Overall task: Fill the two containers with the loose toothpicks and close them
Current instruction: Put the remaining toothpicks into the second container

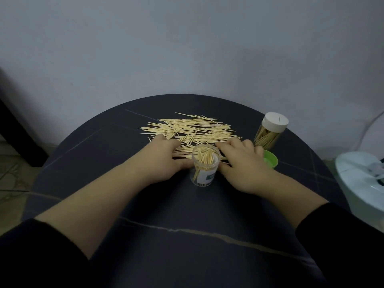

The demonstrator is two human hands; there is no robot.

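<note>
Dark round table (pixel 104 163) carries near its middle a part-filled open jar (pixel 204 165), the left hand (pixel 164 160) flat and spread beside it, the right hand (pixel 243 163) bent-fingered with its grip unclear, a green lid (pixel 271 161) just right, both hands' fingertips on the loose toothpicks (pixel 193 129) beyond, and a white-capped jar (pixel 270 132) at the far right edge.

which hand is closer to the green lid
Right. The right hand lies just beside the green lid, hiding part of it; the left hand is farther off, on the other side of the open jar.
</note>
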